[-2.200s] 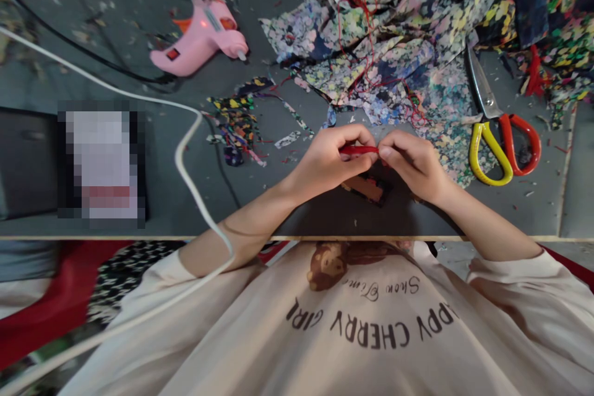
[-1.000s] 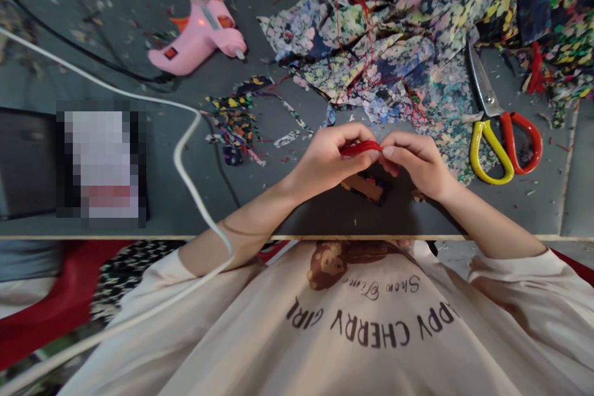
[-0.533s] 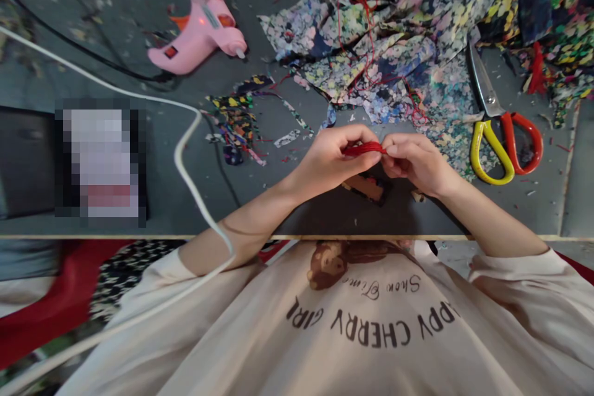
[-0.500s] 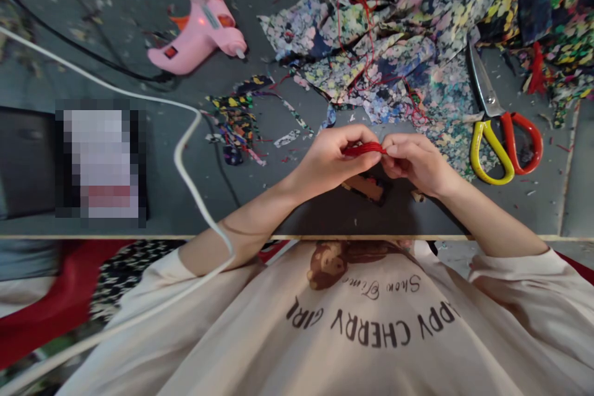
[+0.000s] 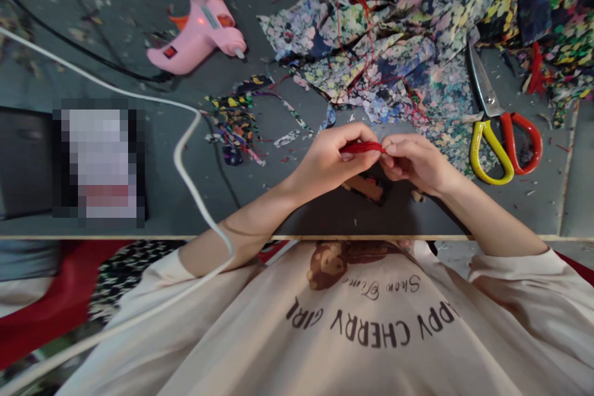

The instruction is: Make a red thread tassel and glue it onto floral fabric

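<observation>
A small bundle of red thread point(image 5: 362, 148) lies between my two hands, above the grey table. My left hand point(image 5: 341, 151) is closed around its loose length, thumb and fingers pinching it. At its right end, the fingertips of my right hand point(image 5: 413, 158) pinch the narrow tip, close against the left fingers. The right hand's lower fingers are curled under and partly hidden. Just below the hands, a dark-edged brown piece point(image 5: 366, 187) rests on the table, and a small tan scrap point(image 5: 417, 196) lies under the right wrist.
Scissors point(image 5: 494, 117) with yellow and red handles lie to the right. Flowered fabric point(image 5: 380, 55) and red threads spread behind the hands. A pink glue gun point(image 5: 199, 37) sits at back left. Fabric strips point(image 5: 234, 124) lie left of the hands. A white cable point(image 5: 185, 161) crosses my left arm.
Both hands hold nearly the same place and keep their pinch on the red thread. Only very slight finger movement shows.
</observation>
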The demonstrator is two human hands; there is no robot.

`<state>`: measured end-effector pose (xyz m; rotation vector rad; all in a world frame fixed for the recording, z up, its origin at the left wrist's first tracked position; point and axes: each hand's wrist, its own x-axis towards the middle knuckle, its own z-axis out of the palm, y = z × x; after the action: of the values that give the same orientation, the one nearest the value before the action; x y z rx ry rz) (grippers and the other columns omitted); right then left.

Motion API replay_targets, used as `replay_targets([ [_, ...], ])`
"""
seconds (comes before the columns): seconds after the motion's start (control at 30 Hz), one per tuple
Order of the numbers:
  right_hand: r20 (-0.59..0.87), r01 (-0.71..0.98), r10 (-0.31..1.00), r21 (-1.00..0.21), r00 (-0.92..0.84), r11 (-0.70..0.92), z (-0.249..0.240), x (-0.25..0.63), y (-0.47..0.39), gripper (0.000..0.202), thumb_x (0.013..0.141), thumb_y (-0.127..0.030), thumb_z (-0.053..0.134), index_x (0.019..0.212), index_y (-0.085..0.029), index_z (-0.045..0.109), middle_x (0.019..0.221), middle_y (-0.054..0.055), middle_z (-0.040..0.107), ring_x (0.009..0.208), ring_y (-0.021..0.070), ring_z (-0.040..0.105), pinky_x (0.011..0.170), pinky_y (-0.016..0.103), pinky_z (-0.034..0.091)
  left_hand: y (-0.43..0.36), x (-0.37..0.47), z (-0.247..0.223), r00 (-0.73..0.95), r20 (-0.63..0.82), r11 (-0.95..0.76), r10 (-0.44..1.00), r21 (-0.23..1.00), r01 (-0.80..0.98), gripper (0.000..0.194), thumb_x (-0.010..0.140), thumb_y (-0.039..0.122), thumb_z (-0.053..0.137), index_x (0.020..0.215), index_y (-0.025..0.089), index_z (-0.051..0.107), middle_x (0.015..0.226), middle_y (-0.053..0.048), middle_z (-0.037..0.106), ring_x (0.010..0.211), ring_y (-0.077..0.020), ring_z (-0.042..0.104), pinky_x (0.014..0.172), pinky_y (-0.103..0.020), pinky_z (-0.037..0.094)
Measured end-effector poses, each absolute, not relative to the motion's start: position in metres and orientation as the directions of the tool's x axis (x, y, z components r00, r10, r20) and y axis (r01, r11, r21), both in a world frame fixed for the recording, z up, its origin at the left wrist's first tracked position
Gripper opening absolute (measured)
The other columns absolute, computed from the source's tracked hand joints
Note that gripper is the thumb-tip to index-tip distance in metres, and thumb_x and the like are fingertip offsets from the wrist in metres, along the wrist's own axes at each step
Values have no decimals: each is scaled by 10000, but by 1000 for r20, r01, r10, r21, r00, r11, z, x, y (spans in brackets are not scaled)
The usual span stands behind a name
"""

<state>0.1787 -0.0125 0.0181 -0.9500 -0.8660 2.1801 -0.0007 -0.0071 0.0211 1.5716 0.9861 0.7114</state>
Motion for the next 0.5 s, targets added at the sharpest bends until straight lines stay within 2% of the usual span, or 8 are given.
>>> replay_targets([
  [0.13, -398, -256, 729, -753, -557, -606, 18, 179, -11, 168, 705, -233, 604, 580, -141, 537, 486, -66, 445, 406, 27, 358, 389, 166, 213, -7, -1, 21, 467, -35, -82, 884, 970, 228, 331, 837, 487, 627, 775, 162, 630, 659, 21, 578, 554, -70, 418, 533, -197, 349],
  [0.3, -384, -242, 729, -768, -567, -593, 16, 181, -11, 189, 733, -257, 619, 607, -138, 543, 518, -58, 469, 426, 27, 366, 404, 168, 228, -6, -2, 19, 451, -76, -30, 889, 974, 223, 339, 816, 494, 657, 789, 157, 635, 687, 21, 602, 588, -72, 476, 559, -183, 386],
  [0.5, -349, -214, 750, -814, -562, -540, 13, 183, -11, 198, 771, -261, 603, 627, -142, 540, 535, -61, 459, 446, 26, 359, 421, 167, 237, -6, -1, 18, 402, -75, -8, 912, 979, 201, 263, 791, 416, 694, 829, 157, 663, 767, 6, 668, 669, -86, 555, 645, -183, 446],
])
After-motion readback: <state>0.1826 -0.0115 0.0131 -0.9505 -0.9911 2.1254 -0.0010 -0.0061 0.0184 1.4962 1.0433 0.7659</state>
